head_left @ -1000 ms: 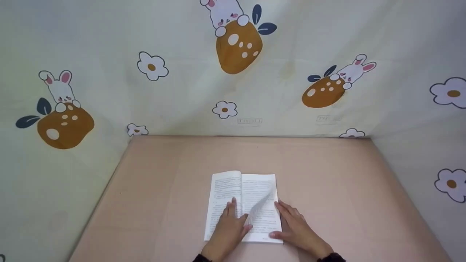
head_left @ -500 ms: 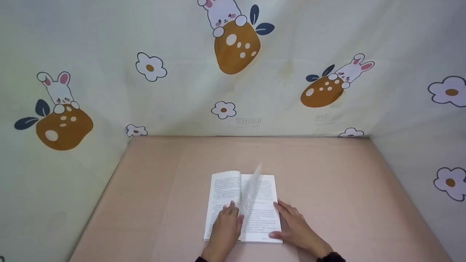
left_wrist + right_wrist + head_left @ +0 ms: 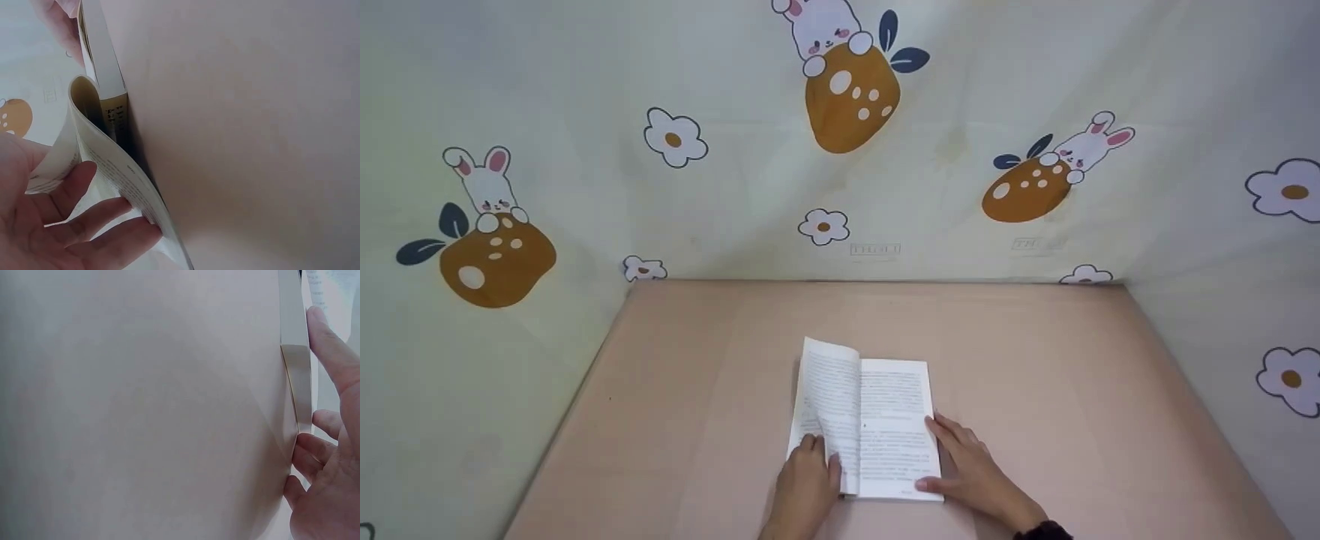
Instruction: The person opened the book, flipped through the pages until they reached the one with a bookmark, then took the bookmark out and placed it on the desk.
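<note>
An open book [image 3: 892, 427] with printed white pages lies on the table. Its left side bears a raised leaf [image 3: 832, 382], whose upper corner stands off the pages beneath. My left hand [image 3: 804, 480] is at the lower left of the book, with the leaf's lower part between its thumb and bent fingers; in the left wrist view, the fingertips [image 3: 152, 228] touch printed paper under the curving leaf [image 3: 53, 163]. My right hand [image 3: 979, 480] holds the book's right edge, thumb on the page; in the right wrist view, its other fingers [image 3: 315, 447] lie against the book's side [image 3: 295, 315].
A pinkish-tan covered table [image 3: 697, 375] surrounds the book. Behind and at both sides hangs a pale cloth [image 3: 735, 202] printed with rabbits, brown fruit and flowers.
The leaf has swung from the right side over to the left. My left hand has shifted slightly left and down with it. The right hand stays on the book's edge.
</note>
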`<state>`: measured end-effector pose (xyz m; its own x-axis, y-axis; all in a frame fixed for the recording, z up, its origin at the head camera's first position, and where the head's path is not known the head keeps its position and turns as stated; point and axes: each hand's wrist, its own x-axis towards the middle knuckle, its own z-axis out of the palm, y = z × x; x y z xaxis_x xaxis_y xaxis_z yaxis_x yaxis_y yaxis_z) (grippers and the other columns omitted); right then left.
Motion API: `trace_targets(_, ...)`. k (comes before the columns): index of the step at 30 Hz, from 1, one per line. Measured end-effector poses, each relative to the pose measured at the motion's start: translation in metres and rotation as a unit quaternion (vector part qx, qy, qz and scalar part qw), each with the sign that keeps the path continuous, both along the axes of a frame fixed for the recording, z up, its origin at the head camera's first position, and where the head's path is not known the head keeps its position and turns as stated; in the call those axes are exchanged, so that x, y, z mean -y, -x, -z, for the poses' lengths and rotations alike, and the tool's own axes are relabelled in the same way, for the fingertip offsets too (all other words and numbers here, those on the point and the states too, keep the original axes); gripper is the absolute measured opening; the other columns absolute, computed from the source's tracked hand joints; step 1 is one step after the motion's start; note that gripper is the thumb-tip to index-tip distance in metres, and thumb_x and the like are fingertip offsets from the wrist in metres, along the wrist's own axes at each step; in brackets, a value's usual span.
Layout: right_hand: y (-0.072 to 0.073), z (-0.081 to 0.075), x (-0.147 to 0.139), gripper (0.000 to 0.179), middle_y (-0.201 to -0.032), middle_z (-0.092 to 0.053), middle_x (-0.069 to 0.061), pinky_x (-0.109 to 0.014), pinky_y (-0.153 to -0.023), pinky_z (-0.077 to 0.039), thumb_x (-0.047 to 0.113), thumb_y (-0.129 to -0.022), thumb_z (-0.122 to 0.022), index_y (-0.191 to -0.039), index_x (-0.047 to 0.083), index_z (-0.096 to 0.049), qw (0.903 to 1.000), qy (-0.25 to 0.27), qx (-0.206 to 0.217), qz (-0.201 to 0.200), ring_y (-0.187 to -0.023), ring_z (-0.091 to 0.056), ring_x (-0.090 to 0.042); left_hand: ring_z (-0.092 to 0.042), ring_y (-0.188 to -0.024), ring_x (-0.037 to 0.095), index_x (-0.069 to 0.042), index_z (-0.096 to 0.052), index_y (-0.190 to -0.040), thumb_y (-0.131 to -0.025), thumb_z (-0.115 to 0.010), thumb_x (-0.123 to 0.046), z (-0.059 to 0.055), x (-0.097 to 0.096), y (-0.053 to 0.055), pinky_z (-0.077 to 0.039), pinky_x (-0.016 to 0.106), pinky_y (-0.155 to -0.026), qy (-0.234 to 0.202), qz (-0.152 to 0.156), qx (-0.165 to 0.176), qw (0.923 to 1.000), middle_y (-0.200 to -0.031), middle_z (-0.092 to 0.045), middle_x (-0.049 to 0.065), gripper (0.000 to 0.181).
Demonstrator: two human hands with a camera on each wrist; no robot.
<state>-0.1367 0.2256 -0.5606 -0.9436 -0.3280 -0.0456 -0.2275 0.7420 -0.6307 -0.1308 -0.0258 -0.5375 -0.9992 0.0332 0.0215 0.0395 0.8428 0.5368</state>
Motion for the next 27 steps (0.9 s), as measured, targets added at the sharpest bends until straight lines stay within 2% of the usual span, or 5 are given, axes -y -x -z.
trace_targets(8,0.0,-0.002,0.001,0.094,-0.149,-0.027,-0.02,-0.065,-0.1,-0.023,0.053,-0.074,-0.069,-0.144,0.005,-0.03,0.9999,-0.008,0.01,0.009,-0.135,-0.027,-0.041,-0.06,-0.102,0.042,0.016,-0.042,-0.124,-0.085,-0.062,-0.015,0.004,0.003,-0.003,-0.053,0.045,-0.078,-0.028,-0.03,-0.008,0.9991,-0.118,-0.052,0.034,0.054)
trace_targets(17,0.001,0.001,0.003,0.096,-0.147,-0.031,-0.02,-0.064,-0.1,-0.025,0.057,-0.072,-0.07,-0.143,0.005,-0.033,0.9998,-0.014,-0.002,0.016,-0.132,-0.031,-0.04,-0.064,-0.09,0.038,-0.013,-0.016,-0.146,-0.077,-0.072,-0.007,0.005,0.01,-0.005,-0.054,0.04,-0.068,-0.116,-0.039,-0.024,0.9922,-0.123,-0.052,0.03,0.089)
trace_targets(20,0.001,0.001,0.003,0.096,-0.146,-0.032,-0.019,-0.062,-0.098,-0.028,0.058,-0.071,-0.069,-0.143,0.005,-0.034,0.9996,-0.018,-0.004,0.02,-0.131,-0.032,-0.038,-0.064,-0.087,0.032,-0.015,-0.031,-0.14,-0.078,-0.071,-0.007,0.002,0.014,-0.002,-0.054,0.038,-0.068,-0.109,-0.027,0.002,0.9936,-0.115,-0.055,0.022,0.075)
trace_targets(23,0.001,0.001,0.003,0.096,-0.146,-0.032,-0.019,-0.062,-0.097,-0.028,0.059,-0.07,-0.069,-0.143,0.006,-0.034,0.9996,-0.018,-0.004,0.023,-0.131,-0.033,-0.038,-0.063,-0.087,0.028,-0.013,-0.048,-0.121,-0.078,-0.071,-0.009,-0.002,0.017,0.002,-0.054,0.039,-0.07,-0.093,-0.026,0.03,0.9949,-0.103,-0.057,0.015,0.049)
trace_targets(27,0.0,0.002,0.002,0.095,-0.147,-0.031,-0.02,-0.064,-0.098,-0.026,0.058,-0.072,-0.068,-0.143,0.006,-0.033,0.9998,-0.014,-0.003,0.014,-0.132,-0.031,-0.04,-0.063,-0.085,0.025,-0.012,-0.054,-0.105,-0.077,-0.072,-0.012,-0.005,0.022,0.005,-0.054,0.037,-0.068,-0.078,-0.031,0.045,0.9954,-0.1,-0.058,0.012,0.034)
